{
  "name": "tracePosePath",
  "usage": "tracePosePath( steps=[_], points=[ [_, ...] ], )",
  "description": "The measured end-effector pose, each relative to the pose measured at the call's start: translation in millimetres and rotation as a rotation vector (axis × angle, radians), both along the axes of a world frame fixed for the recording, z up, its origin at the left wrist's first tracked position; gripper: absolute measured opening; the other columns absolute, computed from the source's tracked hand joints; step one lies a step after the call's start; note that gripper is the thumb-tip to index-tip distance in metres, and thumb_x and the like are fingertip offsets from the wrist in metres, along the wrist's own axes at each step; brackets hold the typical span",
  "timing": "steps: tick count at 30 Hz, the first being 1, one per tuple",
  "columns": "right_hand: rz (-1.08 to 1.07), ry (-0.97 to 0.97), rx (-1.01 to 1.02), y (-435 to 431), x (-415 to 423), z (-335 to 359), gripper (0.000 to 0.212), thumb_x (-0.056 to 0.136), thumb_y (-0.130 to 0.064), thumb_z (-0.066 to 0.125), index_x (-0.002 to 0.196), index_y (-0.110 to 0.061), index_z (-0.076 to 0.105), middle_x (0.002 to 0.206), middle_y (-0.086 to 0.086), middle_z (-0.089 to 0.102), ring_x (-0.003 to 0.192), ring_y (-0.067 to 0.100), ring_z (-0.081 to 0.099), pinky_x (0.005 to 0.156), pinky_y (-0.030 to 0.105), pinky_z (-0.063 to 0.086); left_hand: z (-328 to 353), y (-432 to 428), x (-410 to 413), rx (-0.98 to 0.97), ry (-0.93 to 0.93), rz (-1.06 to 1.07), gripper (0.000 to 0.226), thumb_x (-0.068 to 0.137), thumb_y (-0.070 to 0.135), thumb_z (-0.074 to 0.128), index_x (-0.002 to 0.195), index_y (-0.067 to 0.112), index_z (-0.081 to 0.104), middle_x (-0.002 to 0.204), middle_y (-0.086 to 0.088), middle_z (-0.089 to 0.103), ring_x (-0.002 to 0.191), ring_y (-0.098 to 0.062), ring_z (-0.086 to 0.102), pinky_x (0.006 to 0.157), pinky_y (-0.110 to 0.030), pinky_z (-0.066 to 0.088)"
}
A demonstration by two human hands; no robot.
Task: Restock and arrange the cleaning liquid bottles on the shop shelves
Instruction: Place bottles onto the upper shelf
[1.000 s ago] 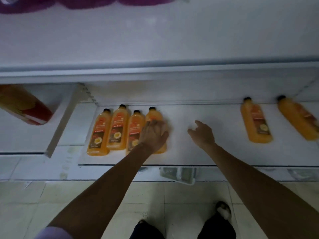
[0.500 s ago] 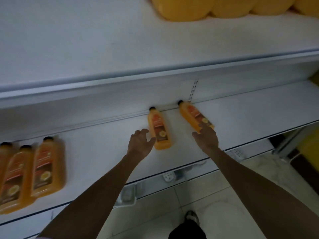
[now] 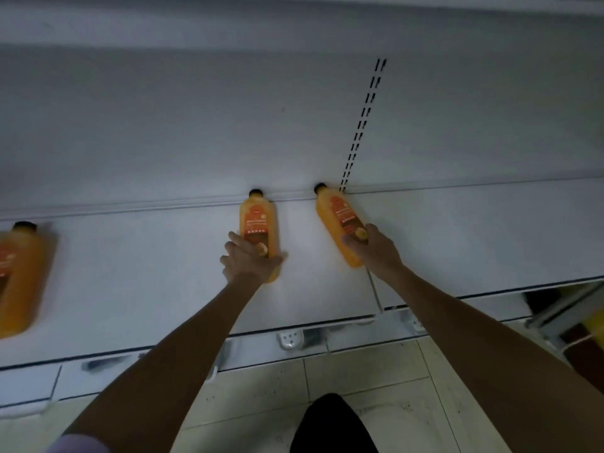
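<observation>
Two orange cleaning-liquid bottles with black caps and dark labels stand on the white shelf (image 3: 130,273), their caps near the back panel. My left hand (image 3: 250,261) grips the lower part of the middle bottle (image 3: 258,217), thumb on its right side and fingers on its left. My right hand (image 3: 376,251) holds the lower half of the right bottle (image 3: 336,214), which leans with its cap to the left. A third orange bottle (image 3: 19,276), blurred, stands at the far left edge of the view.
A slotted upright (image 3: 362,122) runs up the back panel behind the right bottle. Clear label holders (image 3: 289,338) hang under the shelf's front edge. Below lies a pale tiled floor (image 3: 359,387). A metal frame (image 3: 562,308) stands at the lower right.
The view swung right from the group of bottles. Both hands reached forward, and each now holds one of the two separate bottles; the left hand was open beside its bottle half a second ago.
</observation>
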State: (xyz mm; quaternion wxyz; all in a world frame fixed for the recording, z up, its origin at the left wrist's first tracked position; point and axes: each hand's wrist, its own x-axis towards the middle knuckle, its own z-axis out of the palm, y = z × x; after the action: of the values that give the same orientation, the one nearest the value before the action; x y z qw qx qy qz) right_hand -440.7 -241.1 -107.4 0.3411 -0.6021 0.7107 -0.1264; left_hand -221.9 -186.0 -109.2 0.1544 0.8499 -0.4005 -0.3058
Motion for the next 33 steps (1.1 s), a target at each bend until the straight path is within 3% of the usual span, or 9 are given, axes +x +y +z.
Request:
tracePosePath(
  steps=[3, 5, 10, 15, 18, 22, 26, 29, 33],
  points=[
    [0.035, 0.032, 0.108, -7, 4, 3, 0.102, 0.076, -0.056, 0.069, 0.149, -0.011, 0.014, 0.144, 0.017, 0.040, 0.127, 0.036, 0.045, 0.101, 0.045, 0.043, 0, 13, 2, 0.065, 0.005, 0.023, 0.105, 0.062, 0.066, 0.071, 0.136, 0.004, 0.028, 0.133, -0.017, 0.042, 0.123, -0.034, 0.044, 0.101, -0.042, 0.040],
    [0.076, 0.015, 0.219, -3, 12, 8, 0.112, 0.072, -0.053, 0.074, 0.150, -0.013, 0.005, 0.146, 0.015, 0.036, 0.129, 0.035, 0.042, 0.101, 0.042, 0.041, 3, 27, 6, 0.049, 0.083, 0.059, 0.096, 0.064, 0.062, 0.073, 0.131, 0.005, 0.035, 0.129, -0.015, 0.049, 0.119, -0.032, 0.049, 0.098, -0.041, 0.044],
    [0.049, -0.058, 0.189, 29, 48, 11, 0.087, 0.071, -0.048, 0.075, 0.139, -0.016, 0.031, 0.129, 0.010, 0.050, 0.111, 0.031, 0.054, 0.088, 0.037, 0.047, 15, 68, 35, 0.009, 0.113, 0.071, 0.082, 0.063, 0.055, 0.077, 0.122, 0.008, 0.045, 0.120, -0.011, 0.056, 0.109, -0.029, 0.056, 0.090, -0.037, 0.048],
    [0.206, -0.117, 0.062, 60, 124, 28, 0.065, 0.070, -0.037, 0.079, 0.122, -0.016, 0.048, 0.113, 0.006, 0.059, 0.088, 0.022, 0.056, 0.074, 0.029, 0.041, 33, 118, 102, -0.091, 0.099, 0.155, 0.074, 0.061, 0.039, 0.082, 0.120, 0.010, 0.048, 0.115, -0.010, 0.059, 0.102, -0.026, 0.058, 0.084, -0.033, 0.048],
    [0.277, -0.184, 0.041, 87, 194, 39, 0.066, 0.067, -0.037, 0.080, 0.122, -0.018, 0.048, 0.111, 0.005, 0.058, 0.089, 0.020, 0.057, 0.073, 0.029, 0.043, 50, 155, 161, -0.124, 0.085, 0.219, 0.075, 0.060, 0.039, 0.082, 0.120, 0.012, 0.048, 0.114, -0.008, 0.059, 0.101, -0.025, 0.059, 0.084, -0.033, 0.047],
    [0.342, -0.233, 0.025, 132, 307, 50, 0.082, 0.052, -0.056, 0.076, 0.122, -0.023, 0.048, 0.111, 0.003, 0.058, 0.094, 0.022, 0.060, 0.082, 0.038, 0.052, 68, 213, 258, -0.170, 0.046, 0.331, 0.077, 0.056, 0.037, 0.084, 0.121, 0.012, 0.050, 0.113, -0.008, 0.061, 0.100, -0.026, 0.059, 0.087, -0.038, 0.050],
    [0.401, -0.284, 0.007, 183, 422, 54, 0.084, 0.041, -0.065, 0.066, 0.113, -0.026, 0.052, 0.104, 0.000, 0.061, 0.089, 0.019, 0.063, 0.080, 0.038, 0.054, 78, 272, 363, -0.159, 0.005, 0.398, 0.084, 0.054, 0.045, 0.083, 0.123, 0.013, 0.048, 0.115, -0.009, 0.061, 0.102, -0.027, 0.060, 0.089, -0.043, 0.052],
    [0.450, -0.293, -0.017, 213, 496, 52, 0.085, 0.048, -0.064, 0.071, 0.122, -0.028, 0.050, 0.109, -0.002, 0.062, 0.095, 0.020, 0.062, 0.081, 0.035, 0.052, 86, 301, 430, -0.197, -0.055, 0.421, 0.091, 0.058, 0.045, 0.082, 0.132, 0.014, 0.039, 0.121, -0.010, 0.058, 0.106, -0.030, 0.058, 0.089, -0.040, 0.050],
    [0.384, -0.334, -0.067, 230, 561, 42, 0.075, 0.069, -0.044, 0.076, 0.134, -0.026, 0.044, 0.120, 0.002, 0.058, 0.109, 0.024, 0.057, 0.086, 0.032, 0.044, 85, 311, 495, -0.255, -0.095, 0.384, 0.084, 0.066, 0.033, 0.082, 0.132, 0.011, 0.035, 0.121, -0.011, 0.058, 0.104, -0.029, 0.059, 0.079, -0.031, 0.045]
  ],
)
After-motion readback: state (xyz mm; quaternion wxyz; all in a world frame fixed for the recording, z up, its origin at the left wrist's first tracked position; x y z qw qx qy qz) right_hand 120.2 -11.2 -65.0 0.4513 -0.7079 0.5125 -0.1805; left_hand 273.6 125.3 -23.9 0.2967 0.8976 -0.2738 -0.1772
